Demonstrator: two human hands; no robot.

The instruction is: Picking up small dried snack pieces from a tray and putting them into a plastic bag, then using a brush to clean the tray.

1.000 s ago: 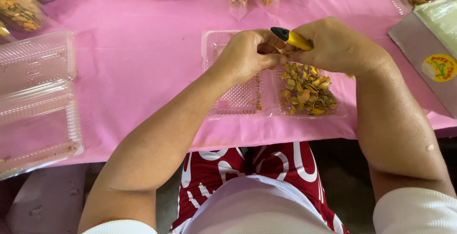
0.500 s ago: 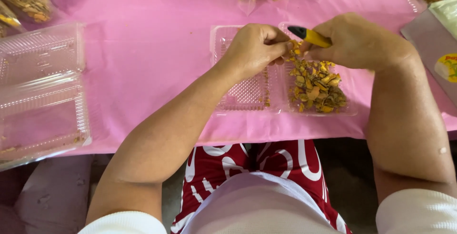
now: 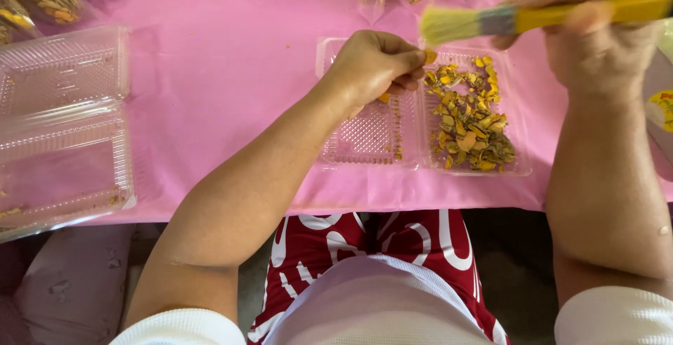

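A: Comparing with the earlier views: what has changed at the open clamshell tray (image 3: 420, 156)?

B: The right hand (image 3: 596, 29) has lifted clear, above the tray's far right corner, closed on the yellow-handled brush (image 3: 533, 17). Earlier it worked against the left hand.

A: Left hand (image 3: 375, 64)?

B: Over the tray's hinge, pinching a yellow-orange piece (image 3: 430, 56). Brushing contact appears interrupted. Chopped pieces (image 3: 473, 124) fill the tray's right half on the pink bench (image 3: 231, 64).
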